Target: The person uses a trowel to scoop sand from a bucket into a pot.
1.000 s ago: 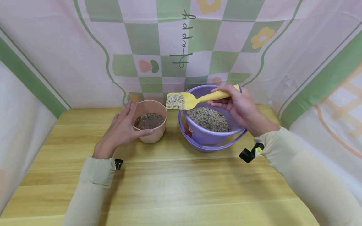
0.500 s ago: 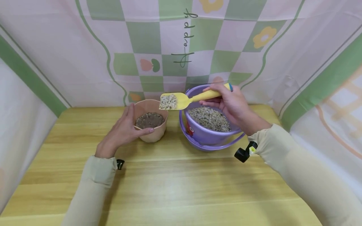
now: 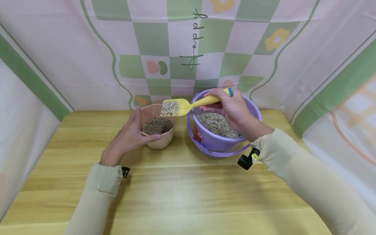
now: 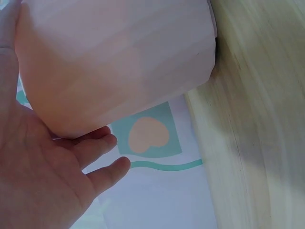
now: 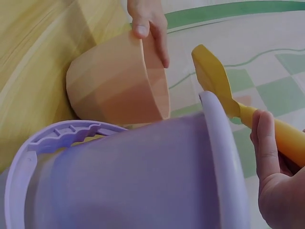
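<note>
My right hand [image 3: 234, 109] grips the handle of a yellow toy shovel [image 3: 184, 107] above a purple bucket [image 3: 211, 141]. Pale gravel [image 3: 169, 108] lies on the shovel's blade, whose tip reaches over the right rim of a peach flower pot [image 3: 160, 142]. Inside the pot is dark brown soil [image 3: 158, 125] with some gravel around its edge. My left hand [image 3: 126, 135] holds the pot by its left side, thumb along the near rim. In the left wrist view, fingers [image 4: 97, 150] curve beneath the pot wall [image 4: 124, 62]. The right wrist view shows the blade from the side [image 5: 212, 76].
More gravel [image 3: 218, 124] partly fills the bucket, and the bucket's handle [image 3: 218, 154] hangs down at its front. Both containers stand near the back of a wooden table [image 3: 188, 195]. A green-and-white checked cloth [image 3: 182, 39] hangs close behind them.
My right hand has moved left with the loaded shovel, bringing the blade from beside the pot to over its right rim. My left hand stays on the pot.
</note>
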Motion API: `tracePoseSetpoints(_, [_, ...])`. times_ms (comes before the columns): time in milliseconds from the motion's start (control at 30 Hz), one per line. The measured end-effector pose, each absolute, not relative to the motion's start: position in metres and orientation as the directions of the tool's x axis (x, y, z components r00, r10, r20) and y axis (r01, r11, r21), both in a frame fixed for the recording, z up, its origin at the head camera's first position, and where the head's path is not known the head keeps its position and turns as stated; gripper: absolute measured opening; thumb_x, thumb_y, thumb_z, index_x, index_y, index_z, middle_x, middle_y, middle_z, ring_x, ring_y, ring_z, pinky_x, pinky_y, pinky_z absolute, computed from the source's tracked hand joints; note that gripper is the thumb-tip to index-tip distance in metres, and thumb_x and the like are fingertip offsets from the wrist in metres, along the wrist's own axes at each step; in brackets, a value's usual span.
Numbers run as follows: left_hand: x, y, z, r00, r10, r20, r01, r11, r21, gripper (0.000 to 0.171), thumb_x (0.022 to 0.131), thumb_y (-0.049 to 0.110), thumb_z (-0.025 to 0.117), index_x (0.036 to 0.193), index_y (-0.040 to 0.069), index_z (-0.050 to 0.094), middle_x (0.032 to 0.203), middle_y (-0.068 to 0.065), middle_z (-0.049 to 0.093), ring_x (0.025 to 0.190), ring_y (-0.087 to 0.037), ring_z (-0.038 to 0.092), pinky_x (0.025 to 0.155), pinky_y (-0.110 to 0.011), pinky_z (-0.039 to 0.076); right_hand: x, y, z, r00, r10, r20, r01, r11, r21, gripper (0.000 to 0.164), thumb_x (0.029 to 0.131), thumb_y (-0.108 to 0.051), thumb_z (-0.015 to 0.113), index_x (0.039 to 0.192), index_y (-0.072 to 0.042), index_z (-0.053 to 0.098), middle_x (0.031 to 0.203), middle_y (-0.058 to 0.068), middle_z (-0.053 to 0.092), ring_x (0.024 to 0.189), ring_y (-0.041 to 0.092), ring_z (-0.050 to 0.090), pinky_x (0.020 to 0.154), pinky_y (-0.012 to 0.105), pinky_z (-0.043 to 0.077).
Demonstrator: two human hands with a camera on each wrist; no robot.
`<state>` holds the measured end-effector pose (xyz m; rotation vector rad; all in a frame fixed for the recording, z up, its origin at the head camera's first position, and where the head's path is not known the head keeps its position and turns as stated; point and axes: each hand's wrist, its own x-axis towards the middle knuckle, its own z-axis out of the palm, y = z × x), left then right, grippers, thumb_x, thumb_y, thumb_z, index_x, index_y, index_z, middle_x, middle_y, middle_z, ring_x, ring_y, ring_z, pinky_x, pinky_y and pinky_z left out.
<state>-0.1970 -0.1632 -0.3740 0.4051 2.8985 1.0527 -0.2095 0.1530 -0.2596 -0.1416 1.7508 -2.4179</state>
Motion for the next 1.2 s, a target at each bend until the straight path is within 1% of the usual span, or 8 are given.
tracePoseSetpoints(200, [-0.197, -0.162, -0.373, -0.966, 0.253, 0.049, 0.225, 0.735, 0.64, 0.134, 0.074, 0.074, 0.07, 0.158, 0.01, -0.012, 0.164, -0.021, 0.009, 0.146, -0.042, 0.023, 0.114, -0.057, 0.027, -0.212, 0.148, -0.259, -0.988, -0.149, -0.049, 0.086, -0.25, -0.964, 0.017, 0.096, -0.005, 0.061, 0.098, 0.009, 0.07, 0.09, 0.023, 0.072, 0.072, 0.031, 0.074, 0.072, 0.036, 0.059])
tracePoseSetpoints(333, [-0.197, -0.162, -0.373, -0.966, 0.254, 0.05, 0.226, 0.734, 0.64, 0.134, 0.074, 0.073, 0.071, 0.158, 0.009, -0.011, 0.164, -0.021, 0.008, 0.146, -0.042, 0.023, 0.114, -0.057, 0.027, -0.211, 0.143, -0.259, -0.988, -0.139, -0.071, 0.099, -0.206, -0.973, 0.024, 0.097, -0.006, 0.06, 0.108, 0.015, 0.064, 0.09, 0.023, 0.072, 0.072, 0.031, 0.074, 0.072, 0.035, 0.059])
tracePoseSetpoints(433, [-0.196, -0.162, -0.373, -0.966, 0.253, 0.055, 0.23, 0.738, 0.635, 0.134, 0.075, 0.072, 0.072, 0.158, 0.008, -0.01, 0.164, -0.021, 0.009, 0.145, -0.042, 0.024, 0.114, -0.057, 0.027, -0.211, 0.139, -0.26, -0.988, -0.131, -0.087, 0.109, -0.171, -0.979, 0.029, 0.097, -0.007, 0.06, 0.113, 0.018, 0.061, 0.089, 0.023, 0.073, 0.071, 0.029, 0.074, 0.071, 0.034, 0.059])
tracePoseSetpoints(533, [-0.196, -0.162, -0.373, -0.965, 0.256, 0.06, 0.235, 0.738, 0.633, 0.133, 0.075, 0.072, 0.072, 0.159, 0.008, -0.01, 0.163, -0.022, 0.011, 0.145, -0.042, 0.025, 0.114, -0.057, 0.027, -0.211, 0.134, -0.259, -0.988, -0.117, -0.099, 0.115, -0.135, -0.984, 0.028, 0.097, -0.009, 0.061, 0.11, 0.015, 0.063, 0.089, 0.023, 0.073, 0.069, 0.028, 0.073, 0.07, 0.033, 0.059])
tracePoseSetpoints(700, [-0.197, -0.162, -0.373, -0.965, 0.257, 0.058, 0.234, 0.733, 0.639, 0.132, 0.075, 0.072, 0.071, 0.159, 0.009, -0.01, 0.164, -0.021, 0.009, 0.145, -0.042, 0.024, 0.113, -0.058, 0.028, -0.212, 0.127, -0.257, -0.99, -0.11, -0.092, 0.099, -0.067, -0.993, 0.02, 0.095, -0.011, 0.064, 0.099, 0.009, 0.069, 0.089, 0.023, 0.072, 0.067, 0.026, 0.073, 0.07, 0.032, 0.059])
tracePoseSetpoints(767, [-0.197, -0.163, -0.373, -0.965, 0.256, 0.063, 0.235, 0.727, 0.645, 0.132, 0.075, 0.071, 0.072, 0.159, 0.009, -0.008, 0.164, -0.021, 0.009, 0.145, -0.043, 0.025, 0.112, -0.059, 0.028, -0.212, 0.125, -0.257, -0.991, -0.113, -0.076, 0.081, -0.033, -0.996, 0.021, 0.095, -0.011, 0.065, 0.098, 0.009, 0.07, 0.088, 0.023, 0.072, 0.067, 0.026, 0.073, 0.07, 0.032, 0.06])
tracePoseSetpoints(1033, [-0.197, -0.163, -0.374, -0.964, 0.256, 0.067, 0.234, 0.709, 0.665, 0.132, 0.074, 0.071, 0.073, 0.16, 0.01, -0.007, 0.163, -0.02, 0.011, 0.145, -0.042, 0.025, 0.112, -0.06, 0.029, -0.213, 0.118, -0.256, -0.993, -0.107, -0.059, 0.05, 0.086, -0.995, 0.024, 0.095, -0.011, 0.064, 0.104, 0.011, 0.067, 0.089, 0.021, 0.072, 0.067, 0.021, 0.073, 0.071, 0.031, 0.059])
tracePoseSetpoints(1200, [-0.197, -0.163, -0.375, -0.965, 0.253, 0.066, 0.232, 0.715, 0.659, 0.133, 0.073, 0.073, 0.072, 0.16, 0.01, -0.008, 0.164, -0.02, 0.009, 0.145, -0.043, 0.025, 0.112, -0.06, 0.029, -0.213, 0.116, -0.255, -0.993, -0.11, -0.053, 0.038, 0.137, -0.99, 0.025, 0.095, -0.011, 0.065, 0.107, 0.01, 0.068, 0.091, 0.021, 0.072, 0.068, 0.021, 0.073, 0.072, 0.032, 0.06])
